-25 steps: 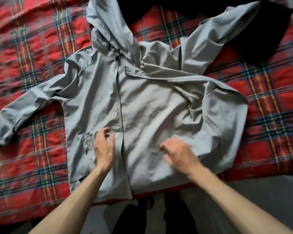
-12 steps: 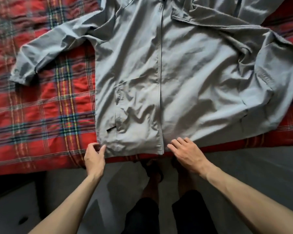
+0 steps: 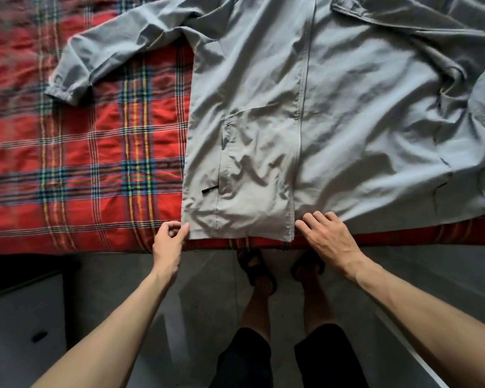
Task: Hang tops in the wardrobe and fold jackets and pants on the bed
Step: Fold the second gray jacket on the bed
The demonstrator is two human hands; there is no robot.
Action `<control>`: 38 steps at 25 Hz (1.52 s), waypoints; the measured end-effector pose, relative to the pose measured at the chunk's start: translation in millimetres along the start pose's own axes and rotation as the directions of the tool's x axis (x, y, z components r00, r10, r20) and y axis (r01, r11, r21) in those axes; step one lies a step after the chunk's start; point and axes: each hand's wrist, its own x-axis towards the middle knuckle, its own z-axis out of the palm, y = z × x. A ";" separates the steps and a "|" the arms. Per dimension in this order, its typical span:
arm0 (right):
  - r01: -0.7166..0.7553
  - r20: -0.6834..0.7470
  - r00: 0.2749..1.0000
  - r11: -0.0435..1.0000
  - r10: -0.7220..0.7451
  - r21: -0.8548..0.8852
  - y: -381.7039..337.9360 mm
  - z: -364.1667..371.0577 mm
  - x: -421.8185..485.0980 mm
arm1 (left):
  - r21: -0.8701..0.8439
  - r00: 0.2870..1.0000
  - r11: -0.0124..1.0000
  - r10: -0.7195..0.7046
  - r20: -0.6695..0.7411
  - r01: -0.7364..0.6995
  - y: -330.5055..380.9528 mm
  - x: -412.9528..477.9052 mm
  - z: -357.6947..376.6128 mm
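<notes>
Jacket [image 3: 347, 121] lies flat on the bed [image 3: 81, 163], hem at the near edge for folding; left hand [image 3: 168, 242] curls at the hem corner, grip unclear; right hand [image 3: 328, 236] rests open-fingered on the hem, likely steadying it.

Jacket [image 3: 333, 121]: collar and shoulders cut off by the top edge, far side by the right edge.
Bed [image 3: 95, 163]: plaid cover blurred toward the left edge.
Left hand [image 3: 167, 242]: fingers [image 3: 172, 226] curled at the hem corner; pinching or merely touching, cannot tell.
Drawer unit [image 3: 17, 317]: cut off at the lower left.
</notes>
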 end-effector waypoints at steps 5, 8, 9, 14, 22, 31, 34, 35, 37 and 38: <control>-0.008 -0.031 0.999 0.995 0.011 0.097 4.6 -3.0 1.2 | -0.172 0.997 0.984 -0.024 0.074 0.037 7.7 10.7 0.9; 0.037 -0.083 0.996 0.961 -0.015 0.272 5.9 -5.7 -5.6 | -0.227 0.999 0.973 -0.027 0.046 0.037 11.6 4.2 1.4; 0.073 -0.083 0.995 0.945 -0.048 0.320 4.3 -7.8 -10.5 | -0.203 1.000 0.979 -0.023 0.021 0.027 8.9 -0.3 -0.1; -0.045 0.132 0.991 0.893 -0.016 0.448 4.9 -5.3 -22.9 | -0.054 0.998 0.998 -0.035 0.051 0.038 -32.7 -25.3 -0.3; -0.732 0.424 0.528 0.141 0.736 0.667 -26.0 -27.8 20.2 | 0.166 0.997 0.984 0.062 0.042 -0.068 -12.5 -15.0 11.2; -0.661 0.325 0.581 0.199 0.746 0.724 12.3 -59.3 80.3 | 0.206 0.996 0.975 0.084 0.028 -0.088 52.7 -0.9 3.6; -0.550 0.251 0.713 0.299 0.654 0.780 44.6 -70.1 125.9 | 0.075 0.987 0.990 0.111 0.112 -0.119 105.0 38.5 8.6; -0.527 0.238 0.741 0.324 0.627 0.786 58.3 -72.1 144.2 | -0.012 0.985 0.996 0.092 0.145 -0.091 121.5 59.2 14.1; -0.534 0.262 0.781 0.388 0.566 0.751 85.6 -71.7 180.0 | -0.160 0.984 0.987 0.035 0.176 -0.006 159.5 98.1 25.2; -0.558 0.276 0.789 0.450 0.549 0.697 98.8 -68.5 197.5 | -0.233 0.983 0.972 0.030 0.179 0.013 178.6 119.5 32.0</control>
